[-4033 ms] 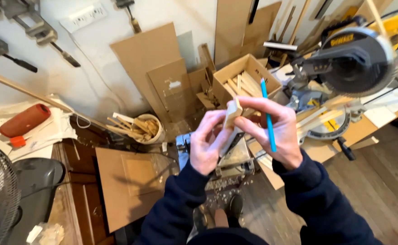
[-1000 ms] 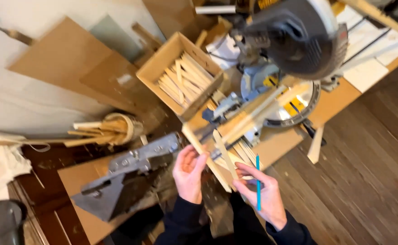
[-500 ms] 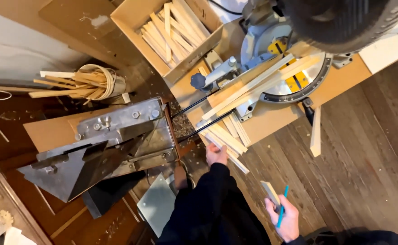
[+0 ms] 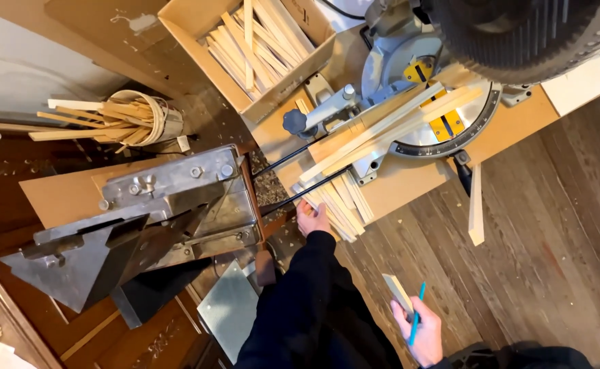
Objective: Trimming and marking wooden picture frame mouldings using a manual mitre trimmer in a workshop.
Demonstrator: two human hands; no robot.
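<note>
**Inspector A:** Left hand [image 4: 311, 217]?

**Inspector B:** At the edge of the tabletop [image 4: 409, 183], at 6 o'clock from the miter saw [image 4: 443, 75]. It rests on the near ends of a stack of wood strips [image 4: 341, 205]. Fingers lie against the strips; whether they are closed round one, I cannot tell.

**Inspector A:** Right hand [image 4: 419, 331]?

**Inspector B:** Low over the plank floor [image 4: 553, 225], at 5 o'clock from the left hand, well apart from it. Fingers are closed round a short wood piece [image 4: 397, 292] and a blue pencil [image 4: 416, 316], both pointing towards 12 o'clock.

**Inspector A:** Surroundings?

**Inspector B:** Long strips lie across the saw base. A cardboard box [image 4: 197, 42] of further strips sits at 10 o'clock from the saw. A grey metal machine [image 4: 170, 205] stands at 9 o'clock from the left hand. A coiled basket [image 4: 143, 117] of sticks is at 12 o'clock from that machine. One loose strip [image 4: 476, 205] hangs off the tabletop edge at 3 o'clock from the left hand.
</note>
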